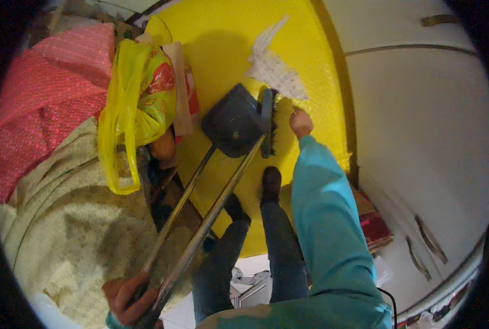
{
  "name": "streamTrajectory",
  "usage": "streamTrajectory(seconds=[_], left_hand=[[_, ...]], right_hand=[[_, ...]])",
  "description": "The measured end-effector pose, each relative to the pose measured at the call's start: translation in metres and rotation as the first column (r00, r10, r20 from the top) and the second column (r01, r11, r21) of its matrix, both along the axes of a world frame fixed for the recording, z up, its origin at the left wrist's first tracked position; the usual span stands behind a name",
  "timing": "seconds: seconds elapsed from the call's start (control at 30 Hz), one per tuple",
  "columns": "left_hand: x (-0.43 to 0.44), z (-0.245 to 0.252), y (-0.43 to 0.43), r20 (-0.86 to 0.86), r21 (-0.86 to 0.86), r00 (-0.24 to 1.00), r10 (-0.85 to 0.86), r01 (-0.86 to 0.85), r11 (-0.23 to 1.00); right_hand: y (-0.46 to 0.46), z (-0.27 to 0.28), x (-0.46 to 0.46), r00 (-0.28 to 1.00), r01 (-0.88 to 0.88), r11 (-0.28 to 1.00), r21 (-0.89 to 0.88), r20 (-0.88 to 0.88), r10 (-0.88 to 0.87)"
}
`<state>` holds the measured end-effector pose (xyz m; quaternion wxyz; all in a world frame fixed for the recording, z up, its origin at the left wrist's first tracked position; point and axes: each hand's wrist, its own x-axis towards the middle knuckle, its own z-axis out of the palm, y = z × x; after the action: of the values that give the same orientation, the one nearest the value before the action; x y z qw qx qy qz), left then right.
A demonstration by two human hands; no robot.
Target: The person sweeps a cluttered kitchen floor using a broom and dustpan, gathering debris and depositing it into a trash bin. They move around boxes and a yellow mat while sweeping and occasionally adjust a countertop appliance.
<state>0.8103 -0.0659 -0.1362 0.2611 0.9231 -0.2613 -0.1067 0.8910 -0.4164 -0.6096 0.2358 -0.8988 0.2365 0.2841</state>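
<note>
My left hand (129, 298) grips two long handles together at the lower left. One belongs to a dark dustpan (232, 123), the other to a broom whose grey head (266, 123) with dark bristles stands against the dustpan's right side. My right hand (301, 122) is stretched forward, its fingers curled with nothing visible in them. Just beyond it is a white patterned cloth or paper (275, 74), partly blurred; a small gap shows between the two. Whether this piece touches the yellow floor covering (215, 53) I cannot tell.
A yellow plastic bag (125, 111) sits at the left, beside a pink patterned cloth (59, 86) and a beige patterned cover (71, 230). White cabinet-like panels (417, 115) with handles line the right side. A red and brown cardboard box (372, 226) lies beside my right sleeve.
</note>
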Motion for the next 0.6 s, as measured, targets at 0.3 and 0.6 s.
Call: streamTrajectory(seconds=[0.3,0.6], left_hand=[[-0.019,-0.029,0.025,0.209,-0.142,0.977,0.053,-0.023,0.990],[-0.011,0.006,-0.008,-0.076,0.248,0.980,0.184,-0.160,0.956]], right_hand=[[0.000,-0.098,0.034,0.943,-0.324,0.927,-0.191,-0.142,0.301],[-0.017,-0.021,0.055,0.971,-0.215,0.962,-0.169,0.064,0.229]])
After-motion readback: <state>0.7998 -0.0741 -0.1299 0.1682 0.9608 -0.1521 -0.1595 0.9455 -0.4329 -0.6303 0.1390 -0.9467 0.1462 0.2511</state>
